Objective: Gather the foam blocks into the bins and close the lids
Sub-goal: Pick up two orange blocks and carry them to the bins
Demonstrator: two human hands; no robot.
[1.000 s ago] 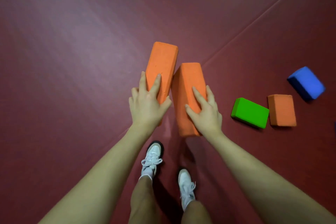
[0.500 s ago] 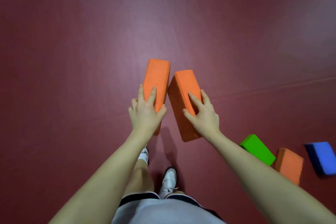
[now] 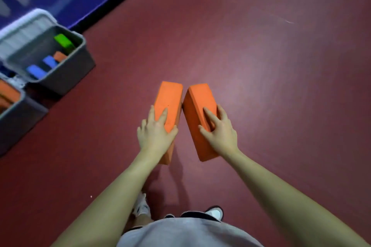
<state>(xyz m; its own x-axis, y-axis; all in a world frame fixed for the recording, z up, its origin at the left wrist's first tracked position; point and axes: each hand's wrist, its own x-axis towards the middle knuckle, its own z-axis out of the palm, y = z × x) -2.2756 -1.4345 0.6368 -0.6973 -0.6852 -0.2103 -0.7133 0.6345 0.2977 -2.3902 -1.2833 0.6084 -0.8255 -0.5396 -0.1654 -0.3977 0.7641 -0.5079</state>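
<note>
A: Counts?
B: Two orange foam blocks, one per hand. Two grey bins at the floor's far-left edge, lids open.
A: Hands?
B: Left hand (image 3: 155, 132) grips left block (image 3: 168, 104), fingers spread on top, thumb on its side. Right hand (image 3: 217, 129) grips right block (image 3: 197, 114) likewise. Blocks are held above the floor (image 3: 271, 90), far ends touching.
A: Bins?
B: Farther bin (image 3: 66, 74) holds one green, two blue, one orange block; nearer bin (image 3: 18, 114) shows orange.

Both arms reach forward. The left hand (image 3: 155, 133) and right hand (image 3: 219, 129) each grip an orange foam block.
</note>
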